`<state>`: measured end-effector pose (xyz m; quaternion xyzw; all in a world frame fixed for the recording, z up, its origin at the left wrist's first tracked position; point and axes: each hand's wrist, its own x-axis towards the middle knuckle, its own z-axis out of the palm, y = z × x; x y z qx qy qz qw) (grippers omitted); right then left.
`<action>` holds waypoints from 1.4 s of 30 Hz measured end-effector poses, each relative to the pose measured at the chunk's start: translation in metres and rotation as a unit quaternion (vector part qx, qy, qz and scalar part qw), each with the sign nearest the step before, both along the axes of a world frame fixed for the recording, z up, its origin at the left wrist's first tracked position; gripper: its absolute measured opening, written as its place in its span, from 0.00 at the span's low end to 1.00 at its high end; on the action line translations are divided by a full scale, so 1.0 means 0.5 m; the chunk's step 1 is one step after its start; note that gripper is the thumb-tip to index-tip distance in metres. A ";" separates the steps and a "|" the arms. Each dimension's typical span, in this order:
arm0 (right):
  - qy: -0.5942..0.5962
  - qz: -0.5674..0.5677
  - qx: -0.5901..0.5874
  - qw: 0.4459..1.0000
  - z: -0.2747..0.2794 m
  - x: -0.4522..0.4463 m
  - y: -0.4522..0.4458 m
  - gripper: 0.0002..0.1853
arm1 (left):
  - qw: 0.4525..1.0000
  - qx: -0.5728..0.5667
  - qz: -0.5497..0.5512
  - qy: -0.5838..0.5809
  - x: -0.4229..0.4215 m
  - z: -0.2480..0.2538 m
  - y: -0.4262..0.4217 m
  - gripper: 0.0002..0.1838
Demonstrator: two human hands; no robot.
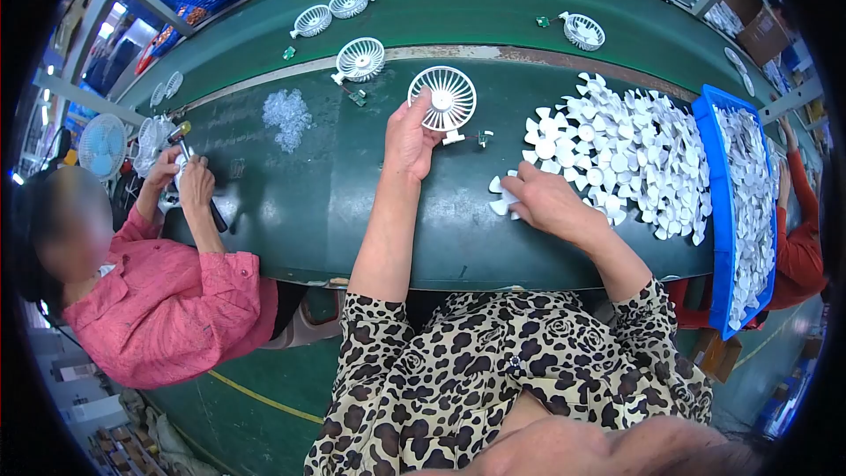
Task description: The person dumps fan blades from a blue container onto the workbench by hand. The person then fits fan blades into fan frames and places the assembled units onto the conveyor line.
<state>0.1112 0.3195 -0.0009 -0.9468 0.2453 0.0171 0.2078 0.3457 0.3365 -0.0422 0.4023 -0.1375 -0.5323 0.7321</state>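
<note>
My left hand (412, 138) grips a round white fan housing (452, 106) by its left edge, thumb over the slatted face. From the housing's lower side hangs a small green circuit board (484, 138) on short wires. Lower and to the right, my right hand (548, 201) pinches a white fan blade (505, 195) just above the green tabletop. A broad heap of white fan blades (639, 154) spreads to the right of that hand. Another fan housing (360, 60) with its own board lies behind and left of my left hand.
A blue tray (721, 211) full of fan blades stands at the right end. Several fan housings (350, 3) lie on the green conveyor belt (441, 22). Small clear pieces (287, 120) are piled left. A co-worker in pink (176, 300) holds a tool; a red-sleeved person (800, 229) is at right.
</note>
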 end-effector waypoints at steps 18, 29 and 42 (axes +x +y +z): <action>-0.356 -0.086 -0.135 0.921 -0.007 0.151 -0.088 0.20 | 0.984 -0.009 -0.015 -0.180 -0.049 0.013 0.002 0.13; -0.258 -0.124 0.318 0.904 -0.064 0.136 -0.176 0.16 | 0.940 0.030 0.010 -0.341 -0.059 -0.006 -0.004 0.12; -0.080 -0.134 -0.143 0.977 0.007 -0.013 -0.142 0.15 | 0.450 0.250 0.145 -0.845 0.143 0.033 -0.091 0.11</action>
